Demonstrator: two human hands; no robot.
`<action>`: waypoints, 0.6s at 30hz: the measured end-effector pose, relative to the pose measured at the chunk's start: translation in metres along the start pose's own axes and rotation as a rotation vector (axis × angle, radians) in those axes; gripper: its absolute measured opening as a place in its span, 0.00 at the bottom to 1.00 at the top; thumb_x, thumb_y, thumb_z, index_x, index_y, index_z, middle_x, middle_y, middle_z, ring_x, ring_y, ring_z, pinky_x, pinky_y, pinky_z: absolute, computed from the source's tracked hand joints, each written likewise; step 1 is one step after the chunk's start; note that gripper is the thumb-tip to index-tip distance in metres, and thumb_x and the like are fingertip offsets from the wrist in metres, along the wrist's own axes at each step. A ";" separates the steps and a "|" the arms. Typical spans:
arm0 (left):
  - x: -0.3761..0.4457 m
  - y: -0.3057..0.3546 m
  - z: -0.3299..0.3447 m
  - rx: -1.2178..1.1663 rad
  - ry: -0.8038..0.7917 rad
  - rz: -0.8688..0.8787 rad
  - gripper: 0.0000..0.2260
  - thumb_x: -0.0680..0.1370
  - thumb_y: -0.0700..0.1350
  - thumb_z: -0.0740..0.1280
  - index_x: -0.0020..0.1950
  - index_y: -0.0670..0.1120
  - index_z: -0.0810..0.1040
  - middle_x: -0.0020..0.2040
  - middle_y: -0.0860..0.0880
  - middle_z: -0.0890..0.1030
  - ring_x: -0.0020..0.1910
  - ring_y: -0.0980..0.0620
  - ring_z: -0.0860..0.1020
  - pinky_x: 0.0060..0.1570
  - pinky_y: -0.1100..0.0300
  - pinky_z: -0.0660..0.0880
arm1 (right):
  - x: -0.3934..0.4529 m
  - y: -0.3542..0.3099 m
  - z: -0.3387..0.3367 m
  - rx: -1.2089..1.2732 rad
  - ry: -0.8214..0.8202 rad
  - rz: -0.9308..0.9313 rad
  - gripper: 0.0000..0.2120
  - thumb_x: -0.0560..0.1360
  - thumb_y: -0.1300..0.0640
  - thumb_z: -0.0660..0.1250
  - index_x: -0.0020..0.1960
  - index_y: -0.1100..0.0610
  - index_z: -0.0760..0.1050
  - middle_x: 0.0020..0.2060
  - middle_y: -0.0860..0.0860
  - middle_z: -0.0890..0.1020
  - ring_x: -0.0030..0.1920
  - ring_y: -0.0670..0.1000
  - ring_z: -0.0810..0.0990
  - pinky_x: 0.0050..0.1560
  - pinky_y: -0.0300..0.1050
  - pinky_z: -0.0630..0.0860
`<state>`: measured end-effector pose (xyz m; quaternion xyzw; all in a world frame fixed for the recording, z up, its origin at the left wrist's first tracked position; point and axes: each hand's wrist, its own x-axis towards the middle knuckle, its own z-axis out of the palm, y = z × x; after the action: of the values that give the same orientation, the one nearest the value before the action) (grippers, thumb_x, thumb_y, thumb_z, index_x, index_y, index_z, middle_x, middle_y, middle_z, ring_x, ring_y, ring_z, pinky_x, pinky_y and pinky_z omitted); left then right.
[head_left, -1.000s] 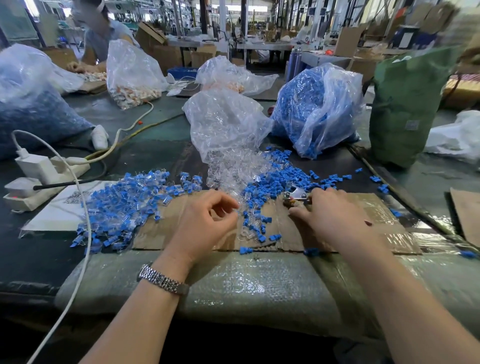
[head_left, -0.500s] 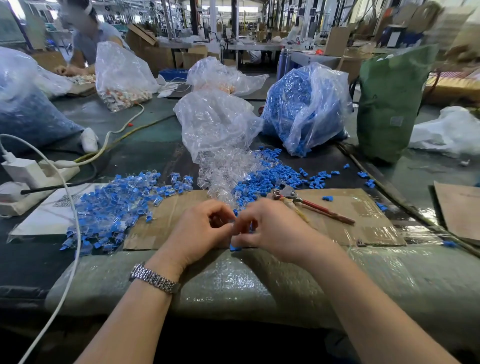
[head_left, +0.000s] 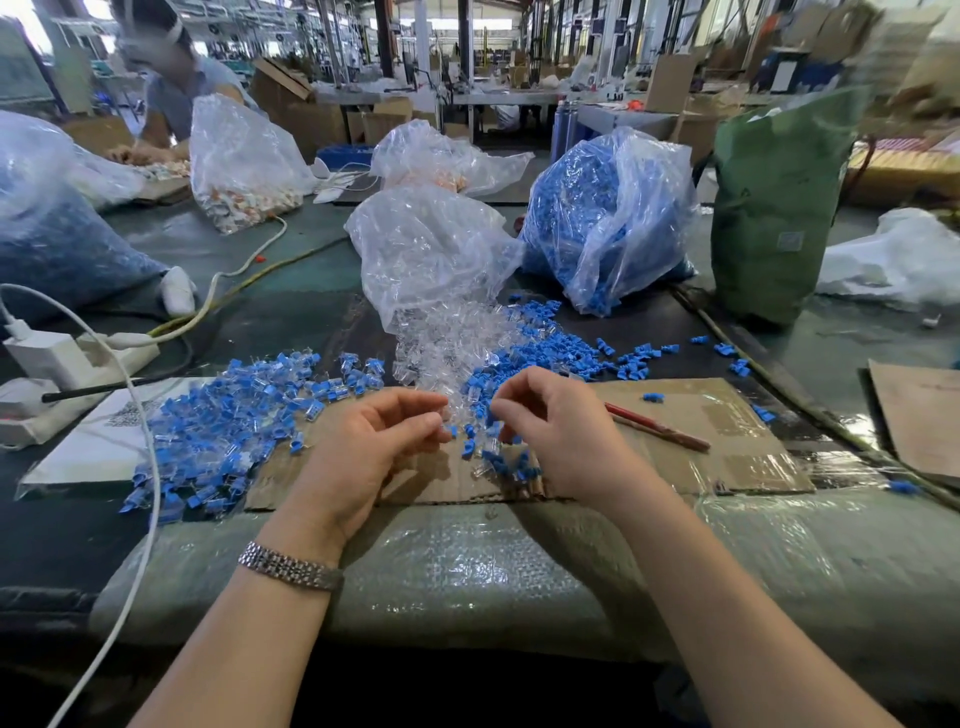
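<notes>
My left hand (head_left: 374, 452) and my right hand (head_left: 561, 431) hover side by side over a taped cardboard sheet (head_left: 727, 415). Both have curled fingers. At the left fingertips a small blue-and-clear plastic piece (head_left: 451, 430) is pinched. My right hand's fingertips close on a blue piece at the edge of the loose blue pieces (head_left: 545, 353). Clear plastic pieces (head_left: 447, 338) spill from a clear bag (head_left: 426, 249) just beyond the hands. A heap of joined blue-and-clear pieces (head_left: 223, 415) lies to the left. A red-handled tool (head_left: 660, 428) lies on the cardboard, right of my right hand.
A bag of blue pieces (head_left: 608, 218) and a green sack (head_left: 774, 208) stand at the back right. A power strip (head_left: 78, 358) and white cable (head_left: 145, 467) lie on the left. Another person (head_left: 176, 78) works at the far left. More cardboard (head_left: 919, 415) lies at the right edge.
My right hand let go of the red-handled tool, came across to meet my left hand, and the two have now drawn slightly apart above the blue pieces.
</notes>
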<state>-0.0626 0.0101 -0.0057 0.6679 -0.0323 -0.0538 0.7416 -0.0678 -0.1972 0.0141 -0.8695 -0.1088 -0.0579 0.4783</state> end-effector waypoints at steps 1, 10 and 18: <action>0.000 0.001 0.000 -0.079 -0.012 -0.019 0.11 0.72 0.40 0.73 0.53 0.42 0.86 0.50 0.40 0.86 0.46 0.47 0.86 0.42 0.60 0.82 | -0.001 0.000 0.003 0.096 0.026 0.001 0.03 0.81 0.56 0.68 0.48 0.52 0.77 0.37 0.48 0.83 0.38 0.45 0.82 0.39 0.36 0.78; -0.001 0.005 0.005 -0.291 -0.128 -0.062 0.11 0.73 0.39 0.69 0.54 0.38 0.82 0.46 0.39 0.86 0.40 0.48 0.86 0.41 0.60 0.83 | -0.006 -0.010 0.026 0.384 0.154 -0.134 0.05 0.79 0.60 0.70 0.46 0.51 0.78 0.37 0.43 0.80 0.38 0.43 0.77 0.45 0.37 0.75; -0.003 0.007 0.006 -0.300 -0.139 -0.047 0.12 0.74 0.38 0.67 0.56 0.37 0.80 0.46 0.40 0.86 0.40 0.49 0.86 0.40 0.61 0.83 | -0.006 -0.013 0.026 0.283 0.141 -0.190 0.06 0.79 0.59 0.70 0.46 0.49 0.78 0.36 0.40 0.78 0.35 0.39 0.75 0.39 0.31 0.69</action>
<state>-0.0656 0.0050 0.0018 0.5449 -0.0594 -0.1215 0.8275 -0.0772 -0.1690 0.0096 -0.7730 -0.1638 -0.1479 0.5947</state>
